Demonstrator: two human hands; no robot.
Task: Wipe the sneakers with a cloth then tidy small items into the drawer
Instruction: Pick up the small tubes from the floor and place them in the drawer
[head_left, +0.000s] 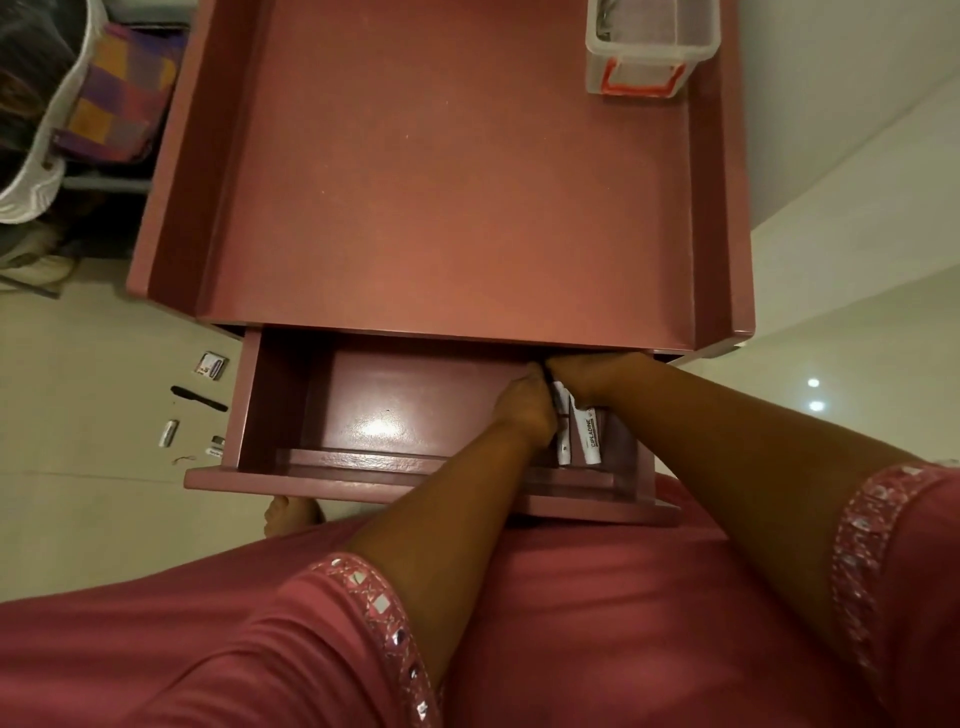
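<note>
Here both hands are down inside the open drawer (291, 415) of a pink bedside cabinet, at its 3 o'clock side. The left hand (522, 410) has its fingers curled around the upper end of a white tube (562, 441); the right hand (582, 376) reaches in just beside it, knuckles nearly touching the left, and whether its fingers grip anything cannot be told. A second white tube (592, 436), printed CIPLADINE, lies alongside the first against the drawer's right wall. On the cabinet's top surface (441, 182), at 1 o'clock, stands a clear plastic box (644, 57) with an orange handle. On the floor (93, 478), at 9 o'clock of the drawer, lie a small packet (211, 364), a black comb (200, 398) and a small white tube (168, 433).
</note>
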